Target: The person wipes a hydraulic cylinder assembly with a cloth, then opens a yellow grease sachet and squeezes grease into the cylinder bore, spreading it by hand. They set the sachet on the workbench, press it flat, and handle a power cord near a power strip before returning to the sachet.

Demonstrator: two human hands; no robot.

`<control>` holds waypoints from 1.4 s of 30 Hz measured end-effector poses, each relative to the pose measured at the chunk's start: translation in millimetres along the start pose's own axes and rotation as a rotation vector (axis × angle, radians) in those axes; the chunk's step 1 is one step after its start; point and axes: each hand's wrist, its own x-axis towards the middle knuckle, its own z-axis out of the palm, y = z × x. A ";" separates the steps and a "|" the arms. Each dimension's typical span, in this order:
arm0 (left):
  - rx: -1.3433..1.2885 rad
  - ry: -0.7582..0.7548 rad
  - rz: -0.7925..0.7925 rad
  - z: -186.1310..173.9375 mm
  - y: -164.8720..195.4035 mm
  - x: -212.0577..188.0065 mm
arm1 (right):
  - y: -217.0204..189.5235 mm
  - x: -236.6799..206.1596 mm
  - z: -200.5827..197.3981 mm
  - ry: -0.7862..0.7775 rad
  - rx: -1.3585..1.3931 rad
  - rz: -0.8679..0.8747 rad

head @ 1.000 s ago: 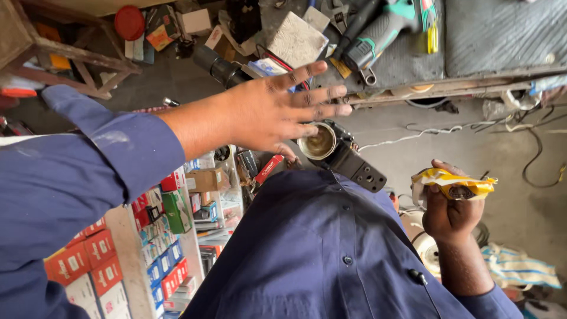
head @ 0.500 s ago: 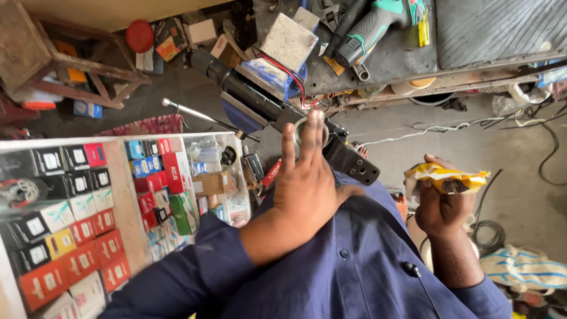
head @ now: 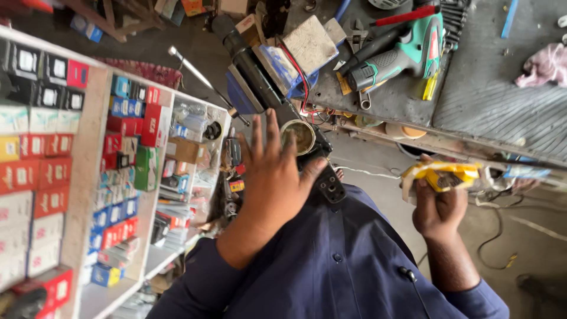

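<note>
My left hand (head: 271, 183) is raised with its fingers spread and holds nothing. Its fingertips and thumb are next to a black device with a round metal cup (head: 298, 136), whose black body (head: 331, 186) lies on my blue clothing (head: 331, 260). I cannot tell whether the hand touches it. My right hand (head: 438, 212) is shut on a crumpled yellow packet (head: 443, 175), held up at the right, apart from the device.
A shelf (head: 82, 177) packed with small red, blue, black and white boxes fills the left. Behind the device stand a blue bench vise (head: 248, 82) and a grey workbench (head: 490, 100) with a green power drill (head: 407, 53), spanners and a pink cloth (head: 546, 65). Cables lie on the floor at the right.
My left hand swung from reaching across to the right to pointing upward beside the metal cup. The view shifted toward the shelf. My right hand kept hold of the yellow packet.
</note>
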 end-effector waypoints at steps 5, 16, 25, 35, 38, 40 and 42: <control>0.053 0.011 -0.071 31.5 22.6 -17.1 | 5.3 11.4 6.5 -0.161 0.350 0.284; -0.481 0.030 -0.013 35.3 -73.8 -12.1 | 19.2 24.6 0.0 -0.378 0.469 0.550; -0.537 0.025 -0.003 19.2 -81.3 -22.0 | 13.2 11.4 13.2 -0.225 0.327 0.532; 0.140 -0.190 0.799 -59.0 -97.9 34.5 | -33.6 -19.9 46.1 -0.021 0.297 0.473; -0.012 -0.698 0.500 -50.9 -105.1 36.9 | -42.1 -39.4 54.0 0.033 0.228 0.529; -0.544 -0.803 0.337 -35.0 -112.1 35.5 | -44.0 -53.6 58.7 0.090 0.253 0.512; -1.036 -0.969 0.091 -22.9 -125.3 29.9 | -48.3 -72.8 62.3 0.160 0.263 0.536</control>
